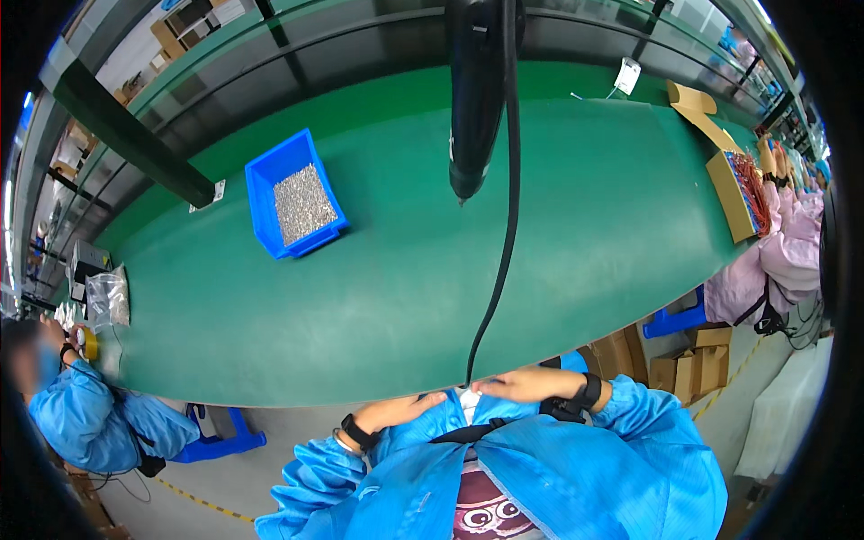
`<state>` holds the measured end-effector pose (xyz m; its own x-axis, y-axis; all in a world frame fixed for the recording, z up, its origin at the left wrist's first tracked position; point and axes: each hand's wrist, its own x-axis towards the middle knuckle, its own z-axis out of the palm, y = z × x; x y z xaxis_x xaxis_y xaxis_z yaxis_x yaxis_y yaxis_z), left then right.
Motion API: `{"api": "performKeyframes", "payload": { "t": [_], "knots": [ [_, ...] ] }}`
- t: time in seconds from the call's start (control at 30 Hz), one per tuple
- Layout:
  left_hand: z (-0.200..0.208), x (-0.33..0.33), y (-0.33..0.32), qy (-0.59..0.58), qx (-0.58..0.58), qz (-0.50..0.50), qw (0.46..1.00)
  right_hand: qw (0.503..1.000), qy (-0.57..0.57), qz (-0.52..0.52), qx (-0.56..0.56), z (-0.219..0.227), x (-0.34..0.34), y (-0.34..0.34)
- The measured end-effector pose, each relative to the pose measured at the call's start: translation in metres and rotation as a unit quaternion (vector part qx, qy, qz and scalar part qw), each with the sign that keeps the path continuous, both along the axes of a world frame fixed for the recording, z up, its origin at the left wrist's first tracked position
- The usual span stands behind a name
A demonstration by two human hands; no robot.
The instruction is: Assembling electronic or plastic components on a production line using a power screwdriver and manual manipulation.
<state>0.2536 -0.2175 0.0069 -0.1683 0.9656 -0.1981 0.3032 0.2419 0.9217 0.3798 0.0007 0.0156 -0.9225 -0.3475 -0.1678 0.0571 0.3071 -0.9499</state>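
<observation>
My left hand rests at the near edge of the green table, its thumb stretched toward the middle; part of its fingers is hard to make out. Just right of it my right hand lies flat, fingers extended to the left, with nothing visible in it. A thin black cable hangs down in front of me, its lower end close to both hands. Farther off, a black cylindrical tool with a pointed tip hangs over the table. To the left stands a blue bin holding many small metallic pieces.
An opened cardboard box with red wires sits at the right end, beside a person in pink. A person in blue sits at the left near a clear plastic bag. A dark post rises at far left. Cartons lie below right.
</observation>
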Motion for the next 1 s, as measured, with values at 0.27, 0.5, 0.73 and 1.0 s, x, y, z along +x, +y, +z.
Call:
{"api": "performKeyframes", "payload": {
  "t": [0.27, 0.5, 0.73, 1.0],
  "knots": [
    [-0.008, -0.012, 0.000, -0.101, -0.059, 0.027, 0.993, 0.989, -0.143, -0.001, 0.029, -0.018, 0.004, 0.026],
    [0.036, -0.004, -0.001, 0.007, -0.189, -0.122, 0.974, 0.992, -0.088, 0.084, -0.040, -0.017, -0.001, 0.006],
    [0.035, -0.008, 0.009, -0.033, -0.204, -0.139, 0.968, 0.984, -0.062, 0.157, 0.059, -0.006, -0.007, 0.008],
    [-0.017, 0.013, -0.018, -0.255, -0.096, 0.179, 0.945, 0.974, -0.137, -0.063, -0.167, -0.003, -0.009, -0.007]
  ]
}}
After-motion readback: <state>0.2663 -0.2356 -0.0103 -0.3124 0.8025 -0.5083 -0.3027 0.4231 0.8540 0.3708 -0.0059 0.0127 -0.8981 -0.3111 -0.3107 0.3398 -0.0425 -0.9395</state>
